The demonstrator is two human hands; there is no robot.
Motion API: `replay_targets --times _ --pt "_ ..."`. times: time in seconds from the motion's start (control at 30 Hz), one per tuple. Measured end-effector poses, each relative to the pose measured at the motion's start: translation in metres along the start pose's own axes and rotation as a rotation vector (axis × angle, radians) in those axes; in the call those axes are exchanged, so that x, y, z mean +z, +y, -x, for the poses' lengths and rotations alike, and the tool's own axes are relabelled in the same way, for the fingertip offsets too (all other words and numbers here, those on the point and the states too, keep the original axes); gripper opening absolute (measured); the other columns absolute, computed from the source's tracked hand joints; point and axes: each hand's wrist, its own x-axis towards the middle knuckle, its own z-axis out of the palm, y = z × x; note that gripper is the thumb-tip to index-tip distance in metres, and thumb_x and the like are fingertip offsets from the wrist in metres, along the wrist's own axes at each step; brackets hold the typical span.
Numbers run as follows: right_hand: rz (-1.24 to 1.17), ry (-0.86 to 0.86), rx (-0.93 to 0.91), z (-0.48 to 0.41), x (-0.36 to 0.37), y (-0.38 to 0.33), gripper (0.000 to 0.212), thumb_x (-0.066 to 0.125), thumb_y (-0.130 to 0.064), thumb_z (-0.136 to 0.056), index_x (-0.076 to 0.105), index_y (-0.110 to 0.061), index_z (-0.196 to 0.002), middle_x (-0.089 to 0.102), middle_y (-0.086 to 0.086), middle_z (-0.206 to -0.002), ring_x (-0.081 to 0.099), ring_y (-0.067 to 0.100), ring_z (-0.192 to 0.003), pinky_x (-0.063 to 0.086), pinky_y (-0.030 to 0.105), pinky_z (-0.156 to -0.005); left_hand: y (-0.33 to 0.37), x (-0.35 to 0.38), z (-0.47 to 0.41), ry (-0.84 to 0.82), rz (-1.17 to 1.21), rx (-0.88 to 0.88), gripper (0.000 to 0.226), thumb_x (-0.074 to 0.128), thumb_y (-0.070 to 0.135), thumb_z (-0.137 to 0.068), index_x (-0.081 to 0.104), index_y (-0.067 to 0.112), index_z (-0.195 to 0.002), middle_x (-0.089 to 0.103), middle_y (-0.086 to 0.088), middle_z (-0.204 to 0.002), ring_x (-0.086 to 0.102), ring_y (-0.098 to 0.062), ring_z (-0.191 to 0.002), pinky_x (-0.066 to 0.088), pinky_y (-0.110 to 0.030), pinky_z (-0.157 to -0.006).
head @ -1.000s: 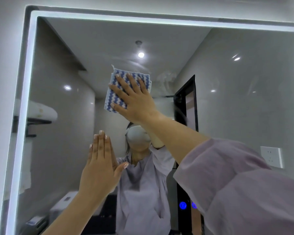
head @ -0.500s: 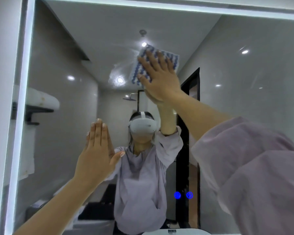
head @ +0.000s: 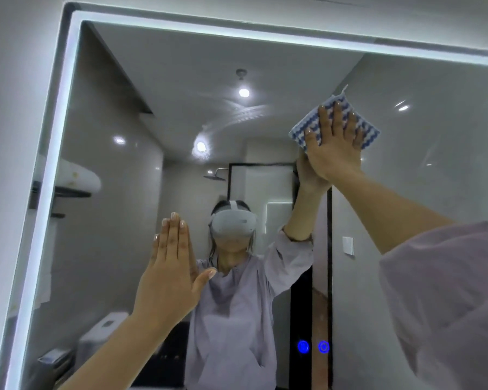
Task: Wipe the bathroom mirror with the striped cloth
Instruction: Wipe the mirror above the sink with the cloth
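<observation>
The bathroom mirror (head: 423, 88) fills the view, framed by a lit white strip. A blue-and-white striped cloth (head: 307, 123) lies flat on the glass at the upper right. My right hand (head: 333, 147) presses it against the mirror with straight, spread fingers. My left hand (head: 171, 273) rests flat on the glass lower left, fingers together and pointing up. Faint curved wipe streaks show on the glass left of the cloth.
The lit mirror frame (head: 59, 153) runs down the left and across the top, with white wall beyond. Two blue touch buttons (head: 313, 346) glow low on the glass. My lilac sleeve (head: 448, 291) covers the lower right.
My right hand has slid the cloth rightward across the upper glass, from above centre to the upper right. The left hand has stayed flat in about the same spot.
</observation>
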Motion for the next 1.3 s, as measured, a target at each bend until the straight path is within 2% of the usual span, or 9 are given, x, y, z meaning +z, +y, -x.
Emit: replay_targets --times 0.17,0.3,0.4,0.5,0.57,0.7,0.83,0.93,1.3 --pt "-0.048 -0.002 0.063 0.006 0.006 -0.047 0.068 0.016 -0.057 -0.097 -0.014 -0.028 -0.15 -0.024 0.002 -0.157 -0.023 0.031 -0.143 -0.018 0.049 -0.113 0.001 -0.001 0.0 0.014 0.014 0.003 0.097 -0.015 0.07 -0.08 -0.01 -0.004 -0.143 -0.018 -0.021 -0.153 -0.012 -0.033 -0.144 0.006 -0.043 -0.119" --pt "-0.034 -0.039 -0.103 0.01 0.011 -0.097 0.07 0.018 -0.058 -0.097 -0.016 -0.027 -0.15 -0.027 0.002 -0.156 -0.027 0.031 -0.142 -0.022 0.049 -0.11 0.001 -0.001 0.001 0.04 0.035 0.014 0.095 -0.001 0.069 -0.082 -0.009 -0.002 -0.143 -0.017 -0.019 -0.153 -0.011 -0.032 -0.144 -0.002 -0.039 -0.119" --pt "-0.033 -0.084 -0.259 0.017 0.016 -0.137 0.072 0.022 -0.058 -0.096 -0.015 -0.028 -0.15 -0.027 0.002 -0.156 -0.029 0.031 -0.141 -0.028 0.047 -0.104 0.002 -0.002 0.001 0.05 0.062 0.014 0.095 0.006 0.068 -0.081 -0.007 -0.002 -0.143 -0.015 -0.018 -0.154 -0.008 -0.031 -0.145 0.005 -0.041 -0.118" --pt "-0.007 -0.08 -0.408 0.025 0.025 -0.166 0.071 0.026 -0.057 -0.096 -0.009 -0.028 -0.151 -0.022 0.002 -0.158 -0.026 0.03 -0.142 -0.024 0.049 -0.11 0.002 -0.003 0.0 0.062 0.064 0.016 0.094 0.009 0.067 -0.083 -0.001 -0.004 -0.143 -0.007 -0.019 -0.154 -0.001 -0.032 -0.145 0.008 -0.042 -0.118" --pt "0.006 -0.057 -0.415 0.028 0.03 -0.172 0.07 0.026 -0.057 -0.096 -0.006 -0.029 -0.152 -0.02 0.001 -0.159 -0.024 0.029 -0.143 -0.02 0.049 -0.112 0.002 -0.002 0.0 0.062 0.056 0.017 0.094 0.005 0.068 -0.083 0.0 -0.004 -0.144 -0.006 -0.02 -0.154 0.0 -0.032 -0.145 0.007 -0.041 -0.118" --pt "0.047 -0.025 -0.444 0.024 0.03 -0.165 0.069 0.024 -0.06 -0.096 -0.004 -0.03 -0.152 -0.016 -0.001 -0.16 -0.021 0.027 -0.144 -0.02 0.045 -0.112 0.0 0.001 0.001 0.062 0.011 0.011 0.095 -0.002 0.069 -0.082 -0.007 -0.002 -0.144 -0.012 -0.019 -0.154 -0.005 -0.031 -0.145 0.002 -0.039 -0.118" --pt "0.051 -0.03 -0.411 0.009 0.022 -0.148 0.066 0.022 -0.058 -0.097 -0.003 -0.033 -0.152 -0.014 -0.003 -0.16 -0.02 0.025 -0.145 -0.016 0.046 -0.115 0.0 -0.001 0.001 0.069 -0.008 0.015 0.095 0.011 0.067 -0.084 0.006 -0.006 -0.144 0.003 -0.022 -0.155 0.007 -0.034 -0.144 0.018 -0.045 -0.115" --pt "0.053 -0.004 -0.326 -0.003 0.015 -0.123 0.065 0.02 -0.058 -0.097 -0.004 -0.033 -0.151 -0.015 -0.004 -0.16 -0.02 0.025 -0.145 -0.016 0.045 -0.116 0.0 0.001 0.001 0.074 -0.012 0.016 0.096 0.017 0.067 -0.084 0.01 -0.007 -0.144 0.007 -0.023 -0.155 0.011 -0.034 -0.144 0.022 -0.046 -0.114" --pt "0.003 0.049 -0.076 -0.026 -0.006 -0.002 0.065 0.016 -0.061 -0.096 -0.004 -0.034 -0.152 -0.013 -0.002 -0.16 -0.016 0.025 -0.146 -0.012 0.045 -0.117 -0.001 0.003 0.0 0.05 -0.055 0.015 0.097 0.009 0.069 -0.083 0.0 -0.006 -0.144 -0.005 -0.021 -0.155 -0.001 -0.032 -0.145 0.013 -0.044 -0.118"
